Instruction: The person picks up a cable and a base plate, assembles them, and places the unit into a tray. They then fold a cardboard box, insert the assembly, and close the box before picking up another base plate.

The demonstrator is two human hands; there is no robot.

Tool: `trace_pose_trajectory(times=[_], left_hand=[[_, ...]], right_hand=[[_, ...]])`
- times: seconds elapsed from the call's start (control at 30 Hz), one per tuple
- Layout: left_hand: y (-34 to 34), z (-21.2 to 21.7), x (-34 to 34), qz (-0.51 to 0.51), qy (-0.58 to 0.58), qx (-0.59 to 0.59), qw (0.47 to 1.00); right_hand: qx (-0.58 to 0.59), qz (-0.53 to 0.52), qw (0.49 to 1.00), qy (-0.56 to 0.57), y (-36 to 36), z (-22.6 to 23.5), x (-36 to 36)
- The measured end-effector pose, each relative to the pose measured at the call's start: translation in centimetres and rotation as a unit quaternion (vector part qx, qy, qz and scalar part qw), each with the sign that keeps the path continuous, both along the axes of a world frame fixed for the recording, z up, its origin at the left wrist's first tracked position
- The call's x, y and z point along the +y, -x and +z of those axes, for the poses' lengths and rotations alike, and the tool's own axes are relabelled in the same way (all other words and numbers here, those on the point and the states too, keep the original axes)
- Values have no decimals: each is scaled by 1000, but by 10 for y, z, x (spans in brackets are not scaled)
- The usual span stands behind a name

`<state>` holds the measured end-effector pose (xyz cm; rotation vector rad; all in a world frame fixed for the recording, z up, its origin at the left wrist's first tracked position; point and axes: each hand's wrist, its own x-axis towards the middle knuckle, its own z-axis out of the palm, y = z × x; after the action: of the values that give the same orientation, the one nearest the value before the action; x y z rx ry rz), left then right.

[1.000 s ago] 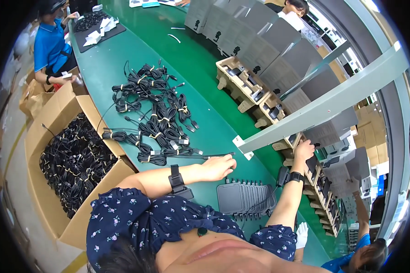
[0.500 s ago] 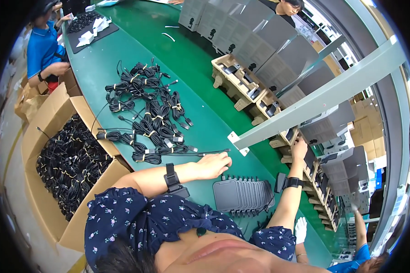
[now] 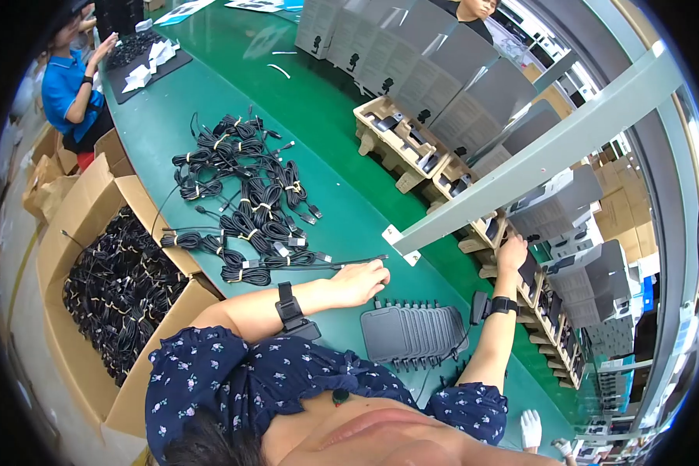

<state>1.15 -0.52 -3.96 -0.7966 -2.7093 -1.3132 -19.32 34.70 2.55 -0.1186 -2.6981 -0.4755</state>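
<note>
Left hand lay low over the green bench, its fingers curled; a straight black cable end ran along its far side, and from where I stood I could not tell whether the fingers gripped it or merely lay beside it. Right hand was stretched out to the brown moulded tray beyond the slanting metal post, fingers bent down over it; their tips were hidden, so grasp or light touch could not be settled. The tray's hollows presumably kept the dark parts from sliding about. Banded black cables lay in a loose heap on the bench, left of and beyond the left hand, likely put there for easy reach; the pale ties apparently stopped the coils tangling. More coils filled the open cardboard box at the bench edge, probably as bulk stock. Grey flat pieces leaned in a close row between the forearms, perhaps nested to save room. Each wrist wore a dark strap, seemingly to leave the palms free.
</note>
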Motion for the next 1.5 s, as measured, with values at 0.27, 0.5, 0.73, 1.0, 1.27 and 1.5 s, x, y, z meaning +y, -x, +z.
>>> trace_pose_trajectory(times=[0.27, 0.5, 0.73, 1.0, 1.27, 1.5], left_hand=[[4, -2, -1, -9, -8, 13, 1000], [2, -3, -3, -5, 9, 25, 1000], [6, 0, -1, -12, -7, -2, 1000], [15, -3, -3, -4, 13, 22, 1000], [8, 6, 3, -13, 27, -3, 1000], [2, 11, 5, -59, 41, 5, 997]], right_hand=[[36, 45, 994, 97, 1, -1, 8], [3, -112, 989, 92, -2, 14, -14], [13, -89, 996, 13, -30, 10, 2], [109, 125, 977, 137, -113, 10, -45], [-176, 214, 946, 167, -226, 31, -101], [-193, 328, 911, 161, -298, -19, -162]])
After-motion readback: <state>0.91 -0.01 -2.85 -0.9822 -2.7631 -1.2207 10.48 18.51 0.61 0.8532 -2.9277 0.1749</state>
